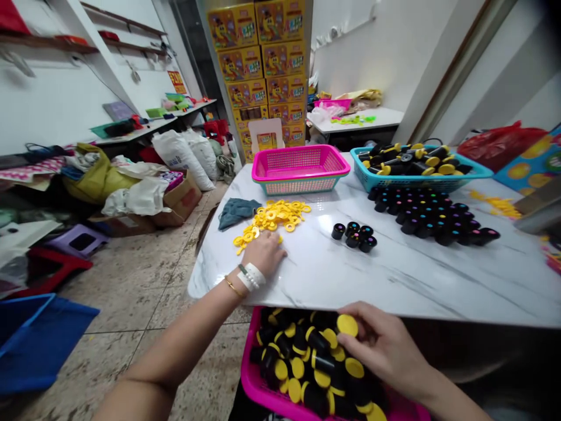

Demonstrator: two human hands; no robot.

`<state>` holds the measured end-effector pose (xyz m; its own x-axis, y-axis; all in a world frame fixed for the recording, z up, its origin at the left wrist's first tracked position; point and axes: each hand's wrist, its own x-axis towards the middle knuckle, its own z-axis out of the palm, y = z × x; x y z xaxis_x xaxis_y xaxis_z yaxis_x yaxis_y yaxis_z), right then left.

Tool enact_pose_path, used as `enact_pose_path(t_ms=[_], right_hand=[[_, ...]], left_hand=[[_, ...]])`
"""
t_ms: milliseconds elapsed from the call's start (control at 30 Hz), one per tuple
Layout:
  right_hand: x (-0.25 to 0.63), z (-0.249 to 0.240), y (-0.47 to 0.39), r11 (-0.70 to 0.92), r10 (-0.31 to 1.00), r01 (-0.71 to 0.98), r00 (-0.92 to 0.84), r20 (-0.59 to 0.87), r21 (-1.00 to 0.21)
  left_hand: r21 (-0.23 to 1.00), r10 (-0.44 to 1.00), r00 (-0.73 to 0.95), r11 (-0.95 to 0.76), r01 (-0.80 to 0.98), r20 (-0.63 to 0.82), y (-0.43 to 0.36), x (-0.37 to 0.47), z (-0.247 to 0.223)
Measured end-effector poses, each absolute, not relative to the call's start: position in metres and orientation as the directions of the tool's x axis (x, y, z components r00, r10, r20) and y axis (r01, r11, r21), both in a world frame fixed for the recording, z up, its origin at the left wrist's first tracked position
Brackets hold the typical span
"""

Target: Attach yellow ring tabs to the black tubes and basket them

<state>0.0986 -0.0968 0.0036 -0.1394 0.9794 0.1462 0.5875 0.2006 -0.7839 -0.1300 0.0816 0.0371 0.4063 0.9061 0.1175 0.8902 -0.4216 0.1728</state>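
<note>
My left hand (263, 255) rests palm down on the table at the near edge of a pile of yellow plastic rings (280, 214). Its fingers are apart and partly bent, with a small yellow piece showing by the fingertips. Over the pink basket (249, 374) at the table's front edge, my right hand (385, 345) pinches a yellow round cap (347, 325) between thumb and fingers; whatever lies behind the cap is hidden. Black cylinders with yellow caps (323, 361) fill that basket in a loose heap.
Several black pieces (354, 235) stand mid-table, with many more in rows (432, 216) to the right. Behind are a pink basket (300, 164) stacked on a green one and a blue basket (421, 182) of capped cylinders. A dark cloth (237, 213) lies left of the rings.
</note>
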Motion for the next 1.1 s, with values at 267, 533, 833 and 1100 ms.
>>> enact_pose_path(t_ms=[267, 533, 833, 1100], right_hand=[[0.104, 0.019, -0.057, 0.219, 0.943, 0.675, 0.038, 0.329, -0.704], [0.131, 0.004, -0.003, 0.158, 0.965, 0.861, -0.032, 0.258, -0.483], [0.135, 0.013, -0.005, 0.25, 0.966, 0.882, -0.199, 0.164, -0.4], [0.136, 0.016, -0.017, 0.168, 0.979, 0.732, -0.044, 0.2, -0.661]], left_hand=[[0.377, 0.607, 0.779, -0.765, 0.522, 0.154, 0.08, -0.09, 0.022], [0.484, 0.635, 0.729, -0.737, 0.472, 0.255, 0.098, -0.037, 0.026], [0.582, 0.747, 0.63, -0.615, 0.532, 0.212, 0.134, -0.003, 0.012], [0.6, 0.694, 0.697, -0.638, 0.483, 0.178, 0.098, -0.043, 0.017]])
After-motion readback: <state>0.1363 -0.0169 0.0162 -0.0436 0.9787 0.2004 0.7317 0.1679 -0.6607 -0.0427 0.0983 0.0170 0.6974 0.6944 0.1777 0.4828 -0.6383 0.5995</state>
